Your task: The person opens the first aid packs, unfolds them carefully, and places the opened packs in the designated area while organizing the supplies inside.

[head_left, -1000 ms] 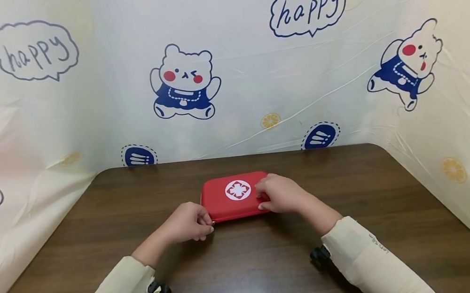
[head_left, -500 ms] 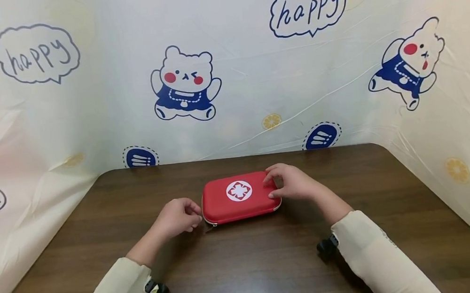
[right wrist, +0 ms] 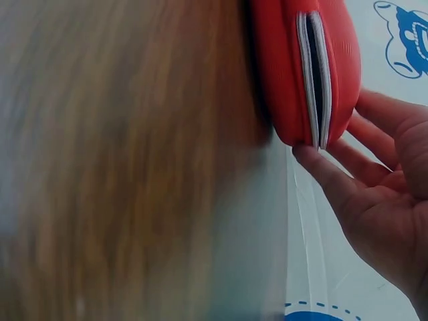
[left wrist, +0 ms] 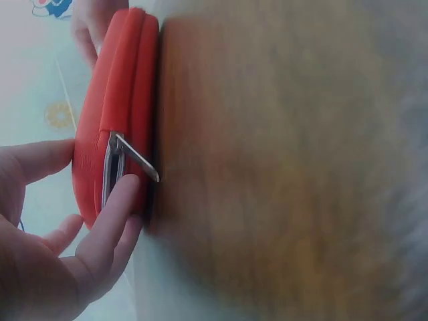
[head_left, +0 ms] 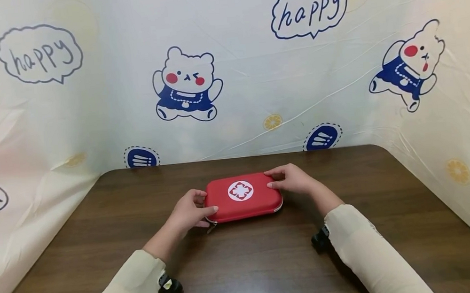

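Printed cloth [head_left: 250, 88] backs the table [head_left: 246, 263], left grip [head_left: 188, 211] and right grip [head_left: 294, 179] pinching a red case [head_left: 245, 207].

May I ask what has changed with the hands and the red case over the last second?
The left hand has let go of the zipper pull, drawn aside, and come back with its grip on the left end of the red case. The right hand has moved rightward, from the case's top to its right end. The case has kept about the same place on the table, emblem up.
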### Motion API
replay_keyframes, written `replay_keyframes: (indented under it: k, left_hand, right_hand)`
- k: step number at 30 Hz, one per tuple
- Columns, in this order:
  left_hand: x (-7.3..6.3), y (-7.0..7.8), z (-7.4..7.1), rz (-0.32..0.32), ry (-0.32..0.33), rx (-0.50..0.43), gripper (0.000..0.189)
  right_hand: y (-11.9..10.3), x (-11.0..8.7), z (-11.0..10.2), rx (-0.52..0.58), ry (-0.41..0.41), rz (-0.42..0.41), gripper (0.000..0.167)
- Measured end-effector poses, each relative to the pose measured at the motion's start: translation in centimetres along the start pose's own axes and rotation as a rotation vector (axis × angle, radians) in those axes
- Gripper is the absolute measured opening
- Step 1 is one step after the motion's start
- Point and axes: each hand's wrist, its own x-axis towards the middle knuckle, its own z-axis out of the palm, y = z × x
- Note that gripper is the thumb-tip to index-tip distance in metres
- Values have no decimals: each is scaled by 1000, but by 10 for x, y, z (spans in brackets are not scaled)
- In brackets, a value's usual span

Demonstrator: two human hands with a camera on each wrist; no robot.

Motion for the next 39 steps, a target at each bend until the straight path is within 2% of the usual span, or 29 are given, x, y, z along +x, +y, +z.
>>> replay_keyframes:
  k: [3,7,12,17,21,27,32,36,39]
  left_hand:
    - [8,0,-3,-14,12,-35,55]
    - [20,0,-9,-32,32,-95,45]
    - [35,-3,-13,-32,35,-162,37]
    - [49,-7,-14,-39,21,-208,36]
    - [58,-7,-14,-45,10,-224,38]
    - [71,-5,-5,-15,12,-252,36]
    - [78,-1,4,11,-28,-221,39]
    - [77,4,13,36,-92,-153,37]
    - [76,8,21,77,-146,-95,34]
  right_hand:
    - [0,-3,-2,13,6,21,44]
    - [-4,-9,-4,-8,2,-5,39]
    - [-7,-19,-4,-64,-5,-74,32]
    - [-11,-29,0,-108,-15,-161,25]
    - [-14,-39,4,-103,-42,-207,22]
    - [-22,-57,12,-75,-90,-292,25]
    - [-34,-72,21,-26,-172,-336,32]
    - [-43,-78,25,17,-268,-352,40]
    - [-48,-79,30,19,-333,-383,45]
